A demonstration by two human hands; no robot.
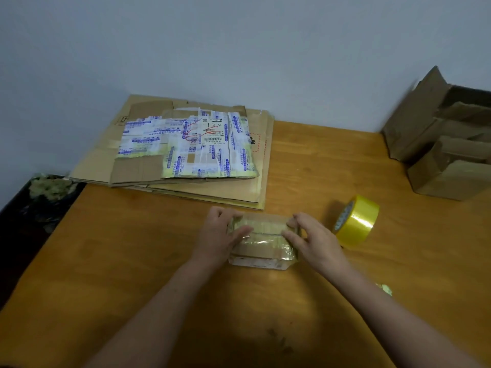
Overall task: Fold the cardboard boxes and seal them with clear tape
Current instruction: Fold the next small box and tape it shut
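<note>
A small cardboard box [261, 241], shiny with clear tape over its top, sits on the wooden table [132, 261] in the middle. My left hand [219, 235] grips its left end, thumb lying across the top. My right hand [312, 239] grips the right end, fingers curled over the top edge. A roll of yellowish clear tape [357, 221] stands on its edge just right of my right hand, not touched by either hand.
A stack of flattened cardboard boxes [186, 152], the top one covered in printed tape and a label, lies at the back left. Folded brown boxes [446, 144] stand at the back right by the wall. A scrap of tape [384, 289] lies near my right forearm.
</note>
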